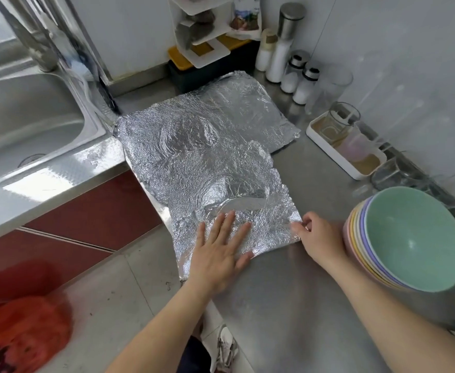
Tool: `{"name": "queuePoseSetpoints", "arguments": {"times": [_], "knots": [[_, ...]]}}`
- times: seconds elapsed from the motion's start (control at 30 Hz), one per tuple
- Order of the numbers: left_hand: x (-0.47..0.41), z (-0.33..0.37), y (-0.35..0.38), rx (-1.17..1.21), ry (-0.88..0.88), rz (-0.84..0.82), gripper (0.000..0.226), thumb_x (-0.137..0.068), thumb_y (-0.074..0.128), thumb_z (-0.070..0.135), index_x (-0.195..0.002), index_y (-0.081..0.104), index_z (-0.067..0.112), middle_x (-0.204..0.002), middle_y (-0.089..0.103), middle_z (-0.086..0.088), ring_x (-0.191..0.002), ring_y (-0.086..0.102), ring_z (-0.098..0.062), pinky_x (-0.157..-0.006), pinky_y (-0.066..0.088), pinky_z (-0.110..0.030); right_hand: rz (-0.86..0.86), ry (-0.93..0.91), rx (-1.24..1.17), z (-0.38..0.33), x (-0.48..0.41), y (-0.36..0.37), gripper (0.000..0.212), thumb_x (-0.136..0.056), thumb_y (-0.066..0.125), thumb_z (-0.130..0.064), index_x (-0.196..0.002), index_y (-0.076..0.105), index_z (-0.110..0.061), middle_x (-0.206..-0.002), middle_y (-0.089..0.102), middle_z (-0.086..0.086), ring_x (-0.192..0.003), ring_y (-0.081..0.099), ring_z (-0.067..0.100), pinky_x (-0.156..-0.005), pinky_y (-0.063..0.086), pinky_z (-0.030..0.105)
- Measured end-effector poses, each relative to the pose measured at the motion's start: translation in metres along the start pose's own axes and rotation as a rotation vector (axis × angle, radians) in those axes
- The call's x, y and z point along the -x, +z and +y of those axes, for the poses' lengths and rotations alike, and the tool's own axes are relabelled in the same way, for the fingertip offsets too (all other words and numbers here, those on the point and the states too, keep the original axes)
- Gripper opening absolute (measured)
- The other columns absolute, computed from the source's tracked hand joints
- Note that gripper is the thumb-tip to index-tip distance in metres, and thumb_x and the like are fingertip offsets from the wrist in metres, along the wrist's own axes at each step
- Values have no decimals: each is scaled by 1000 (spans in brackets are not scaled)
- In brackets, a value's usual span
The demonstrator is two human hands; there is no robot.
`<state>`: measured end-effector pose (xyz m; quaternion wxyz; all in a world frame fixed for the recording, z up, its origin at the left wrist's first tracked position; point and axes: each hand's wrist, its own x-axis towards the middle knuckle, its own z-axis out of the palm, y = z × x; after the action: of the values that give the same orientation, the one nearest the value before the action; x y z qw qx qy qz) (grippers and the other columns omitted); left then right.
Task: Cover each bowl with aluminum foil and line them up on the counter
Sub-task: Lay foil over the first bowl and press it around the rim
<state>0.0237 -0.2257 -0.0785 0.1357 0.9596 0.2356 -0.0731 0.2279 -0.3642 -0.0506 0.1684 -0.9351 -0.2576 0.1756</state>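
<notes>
Right hand (318,235) pinches the near right edge of the nearest foil sheet (229,184), thumb and fingers closed on it. Left hand (218,254) lies flat on the same sheet, fingers straight, pressing it to the steel counter (301,292). Further crumpled foil sheets (234,111) overlap behind. The stack of bowls (415,238), green uppermost, stands uncovered to the right, apart from the foil. Judged step: freeing one sheet. The next move calls for lifting it without tearing.
</notes>
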Motion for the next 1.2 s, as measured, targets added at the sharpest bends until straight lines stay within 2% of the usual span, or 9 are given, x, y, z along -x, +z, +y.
{"name": "queuePoseSetpoints", "arguments": {"times": [0.1,0.17,0.27,0.4,0.6,0.77,0.93,1.1,1.2], "knots": [[-1,2,3,3,-21,8,63,-96,13,69,-150,-9,46,-160,-20,5,-145,-26,-18,-116,-12,-53,258,-193,239,-17,12,0,40,-80,70,-28,-113,59,-8,-106,59,17,-97,54,39,-79,46,45],[-2,3,1,-3,-31,11,64,-96,12,70,-151,-8,45,-160,-20,4,-145,-24,-19,-116,-13,-53,345,-455,272,-39,33,13,45,-82,66,-24,-123,58,-8,-122,57,16,-106,55,37,-84,48,45],[1,1,-1,-12,-17,-36,66,-90,-1,70,-149,-19,44,-157,-29,4,-144,-28,-18,-115,-18,-51,119,-750,343,-49,71,51,56,-90,45,-38,-137,51,-8,-144,48,10,-133,42,24,-107,30,39],[1,-1,4,9,-40,69,66,-94,7,71,-153,-3,43,-162,-10,1,-149,-13,-21,-116,-6,-52,-92,-700,482,-21,78,62,71,-92,35,-54,-145,38,-8,-153,35,6,-144,23,17,-111,20,41],[2,-4,10,-20,-57,89,67,-94,17,72,-153,5,43,-163,-2,-1,-150,-3,-24,-115,-3,-53,-157,-576,535,11,63,34,75,-94,26,-60,-150,29,-12,-160,20,2,-147,10,15,-113,14,43],[2,-4,9,-10,-74,65,67,-93,17,73,-152,3,45,-163,-5,1,-149,-9,-22,-116,-6,-54,-139,-408,499,20,57,27,75,-92,27,-59,-151,26,-13,-160,18,1,-146,12,13,-111,13,46],[3,-4,-1,-7,-60,23,68,-93,14,74,-149,-13,47,-160,-22,2,-145,-27,-20,-116,-12,-56,-123,-421,548,28,54,26,75,-95,15,-62,-152,25,-14,-161,15,0,-147,12,13,-110,13,47],[4,-2,1,-27,-21,55,67,-94,14,73,-152,-4,43,-162,-11,-1,-148,-18,-22,-116,-8,-55,31,-358,438,10,47,19,64,-94,27,-47,-145,40,-10,-156,29,4,-144,24,17,-109,15,43],[5,-2,6,-20,-42,39,67,-94,15,73,-152,-1,45,-162,-8,1,-148,-15,-23,-117,-7,-54,80,-393,327,-19,34,28,62,-95,29,-38,-145,37,-3,-154,32,13,-144,25,24,-116,7,36]]}}
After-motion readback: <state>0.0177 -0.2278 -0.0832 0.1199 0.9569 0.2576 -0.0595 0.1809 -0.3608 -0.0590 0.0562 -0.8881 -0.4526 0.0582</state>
